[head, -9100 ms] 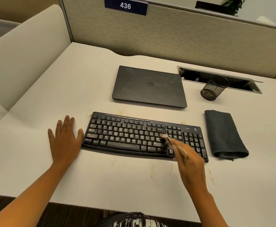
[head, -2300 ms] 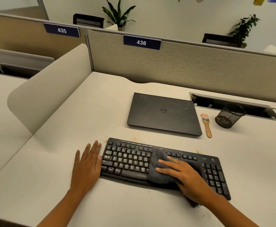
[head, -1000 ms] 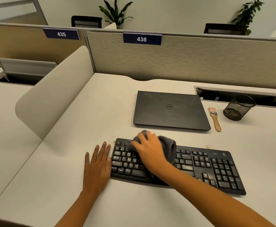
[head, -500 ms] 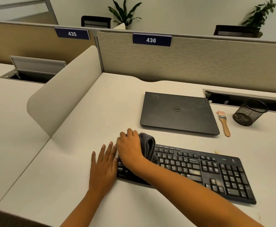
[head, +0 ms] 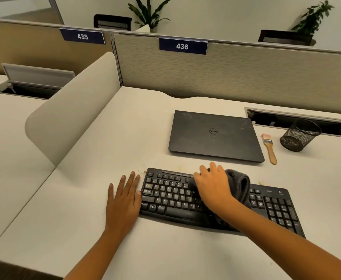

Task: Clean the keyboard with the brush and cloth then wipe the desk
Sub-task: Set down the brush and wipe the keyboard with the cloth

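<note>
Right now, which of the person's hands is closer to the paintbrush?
Right. The right hand is on the keyboard, below-left of the brush; the left hand lies flat beyond the keyboard's far end.

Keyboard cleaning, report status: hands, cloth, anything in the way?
Left hand flat on desk, bracing keyboard. Right hand pressing cloth on the middle keys. Brush parked beside laptop. Nothing obstructing.

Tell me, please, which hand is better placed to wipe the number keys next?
The right hand. It already presses the cloth on the middle of the keyboard, beside the number keys. The left hand lies flat on the desk at the opposite end, probably steadying it.
</note>
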Tool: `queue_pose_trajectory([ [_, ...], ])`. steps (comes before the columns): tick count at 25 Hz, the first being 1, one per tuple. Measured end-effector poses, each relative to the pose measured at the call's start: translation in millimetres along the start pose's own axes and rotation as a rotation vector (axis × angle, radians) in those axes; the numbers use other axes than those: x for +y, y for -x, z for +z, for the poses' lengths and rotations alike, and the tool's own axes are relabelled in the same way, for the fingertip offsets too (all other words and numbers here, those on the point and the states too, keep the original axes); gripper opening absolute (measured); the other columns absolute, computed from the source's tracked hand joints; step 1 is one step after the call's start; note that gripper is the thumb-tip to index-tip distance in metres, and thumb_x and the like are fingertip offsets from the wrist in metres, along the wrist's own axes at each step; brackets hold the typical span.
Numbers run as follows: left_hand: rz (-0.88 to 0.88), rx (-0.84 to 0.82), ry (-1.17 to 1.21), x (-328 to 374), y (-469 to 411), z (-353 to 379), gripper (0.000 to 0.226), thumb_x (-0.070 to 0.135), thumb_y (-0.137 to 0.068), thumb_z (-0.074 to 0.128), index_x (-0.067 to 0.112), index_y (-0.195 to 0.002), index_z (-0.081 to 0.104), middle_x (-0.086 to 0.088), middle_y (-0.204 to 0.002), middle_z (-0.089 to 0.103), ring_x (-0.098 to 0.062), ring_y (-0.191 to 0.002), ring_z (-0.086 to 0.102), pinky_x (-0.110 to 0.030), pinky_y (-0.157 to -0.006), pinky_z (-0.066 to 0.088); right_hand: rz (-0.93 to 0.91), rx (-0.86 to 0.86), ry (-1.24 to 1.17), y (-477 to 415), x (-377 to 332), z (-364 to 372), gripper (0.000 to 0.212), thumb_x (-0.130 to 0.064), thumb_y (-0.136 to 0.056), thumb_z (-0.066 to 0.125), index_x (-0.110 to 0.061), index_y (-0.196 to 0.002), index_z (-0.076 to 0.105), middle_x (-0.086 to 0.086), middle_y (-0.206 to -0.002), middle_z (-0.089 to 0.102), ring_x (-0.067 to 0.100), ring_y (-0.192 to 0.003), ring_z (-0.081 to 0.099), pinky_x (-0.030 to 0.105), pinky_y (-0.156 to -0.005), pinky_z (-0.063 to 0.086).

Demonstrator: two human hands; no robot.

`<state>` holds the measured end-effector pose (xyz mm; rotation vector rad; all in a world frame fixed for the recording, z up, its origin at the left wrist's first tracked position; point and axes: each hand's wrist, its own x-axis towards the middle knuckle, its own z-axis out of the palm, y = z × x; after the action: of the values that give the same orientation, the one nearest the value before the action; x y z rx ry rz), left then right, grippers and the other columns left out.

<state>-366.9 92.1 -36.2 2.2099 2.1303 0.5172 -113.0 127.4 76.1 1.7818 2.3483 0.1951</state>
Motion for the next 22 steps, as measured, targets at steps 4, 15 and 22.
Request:
queue_pose_trajectory([
  [4,0.002,0.002,0.003,0.2,0.5,-0.6,0.061,0.041,-0.103,0.005,0.020,-0.150,0.036,0.001,-0.156,0.036,-0.023,-0.144,0.032,-0.046,-0.116,0.011,0.142,0.048,0.040,21.9,26.2,9.6,0.012,-0.024,-0.093,0.058,-0.017,-0.103,0.060,0.004,-0.104,0.060,0.026,-0.098,0.049,0.035,-0.081,0.039],
  [15,0.008,-0.022,-0.014,-1.9,0.4,2.8,0.063,0.041,-0.104,0.002,0.015,-0.149,0.038,-0.002,-0.155,0.037,-0.024,-0.145,0.029,-0.051,-0.116,0.017,-0.140,0.341,-0.252,-47.6,-118.1,10.6,0.016,-0.026,-0.080,0.070,-0.017,-0.093,0.068,0.005,-0.098,0.065,0.027,-0.089,0.056,0.038,-0.070,0.046],
  [22,-0.012,-0.012,0.005,-1.7,-0.3,2.7,0.059,0.039,-0.101,0.011,0.018,-0.152,0.033,0.001,-0.157,0.033,-0.022,-0.145,0.028,-0.050,-0.116,0.017,-0.131,0.438,-0.369,-14.0,-58.2,46.5,0.045,-0.017,-0.076,0.072,-0.023,-0.120,0.065,0.006,-0.115,0.061,0.026,-0.095,0.054,0.037,-0.073,0.046],
])
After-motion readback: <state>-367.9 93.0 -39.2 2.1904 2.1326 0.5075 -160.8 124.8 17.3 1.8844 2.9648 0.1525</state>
